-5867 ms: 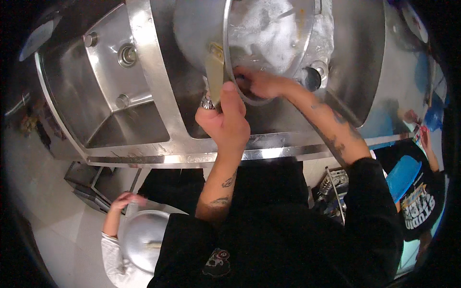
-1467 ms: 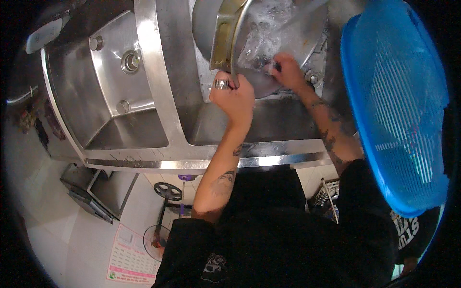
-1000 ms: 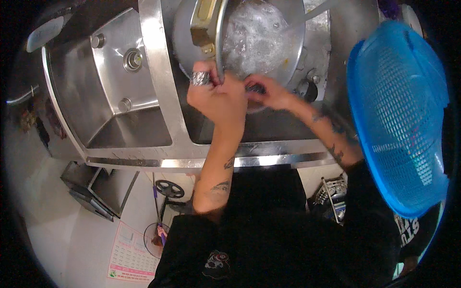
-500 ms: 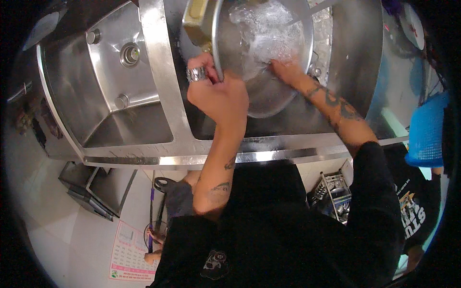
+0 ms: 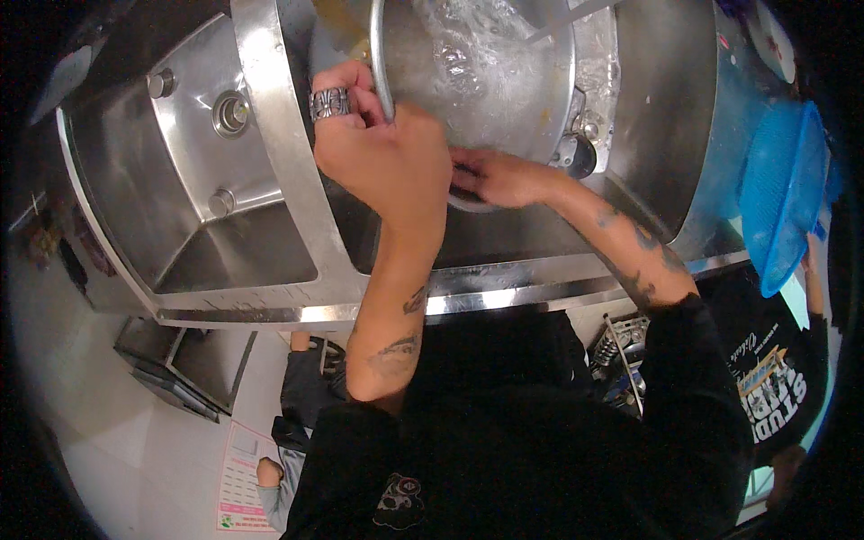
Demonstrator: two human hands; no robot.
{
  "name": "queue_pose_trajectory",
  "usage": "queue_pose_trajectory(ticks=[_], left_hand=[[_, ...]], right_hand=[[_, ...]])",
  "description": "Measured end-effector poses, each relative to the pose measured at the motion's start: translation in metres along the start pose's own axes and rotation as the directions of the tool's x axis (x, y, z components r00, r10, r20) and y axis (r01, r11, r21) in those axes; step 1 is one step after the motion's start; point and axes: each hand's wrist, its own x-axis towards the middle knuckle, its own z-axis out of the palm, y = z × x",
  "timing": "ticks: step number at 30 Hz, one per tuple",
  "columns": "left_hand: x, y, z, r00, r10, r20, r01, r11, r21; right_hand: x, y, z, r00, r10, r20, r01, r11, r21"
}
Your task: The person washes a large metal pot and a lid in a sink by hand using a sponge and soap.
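Note:
A large metal pot (image 5: 379, 63) stands tilted in the right-hand sink, with churning water (image 5: 463, 63) inside. My left hand (image 5: 382, 162), wearing a wide silver ring, is closed around its left rim. Low in the pot, by the near side, my right hand (image 5: 508, 177) has its fingers curled in. Those fingertips are partly hidden behind my left hand, and what they hold, if anything, does not show. A dark round fitting (image 5: 576, 156) sits just right of the pot.
Left of the divider is a second steel sink (image 5: 256, 229) with a drain. At the right, another person's hand (image 5: 815, 256) is by a blue plastic basket (image 5: 783, 198). A metal rack (image 5: 621, 351) stands below the counter. Someone else's arm (image 5: 270, 472) shows at lower left.
My right hand has come from the water toward the near side of the pot. My left hand and the pot shifted slightly left. The blue basket was raised and tilted.

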Motion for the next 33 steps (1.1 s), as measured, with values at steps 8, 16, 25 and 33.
queue_pose_trajectory(ticks=[8,16,25,33], left_hand=[[0.006,0.004,0.001,0.996,0.076,0.035,-0.079,0.992,0.102],[0.021,0.002,0.01,0.996,0.091,-0.009,-0.09,0.993,0.081],[0.024,-0.009,-0.002,0.999,0.031,0.029,-0.038,0.948,0.316],[-0.075,-0.042,-0.038,0.978,-0.186,-0.09,0.204,0.942,0.265]], right_hand=[[-0.023,-0.031,-0.061,0.991,0.125,-0.05,-0.13,0.778,-0.614],[-0.028,0.006,-0.065,0.972,0.234,0.029,-0.163,0.755,-0.636],[0.013,0.067,-0.059,0.984,-0.053,-0.172,-0.095,0.66,-0.745],[0.026,0.074,-0.054,0.968,0.2,-0.154,-0.251,0.707,-0.661]])
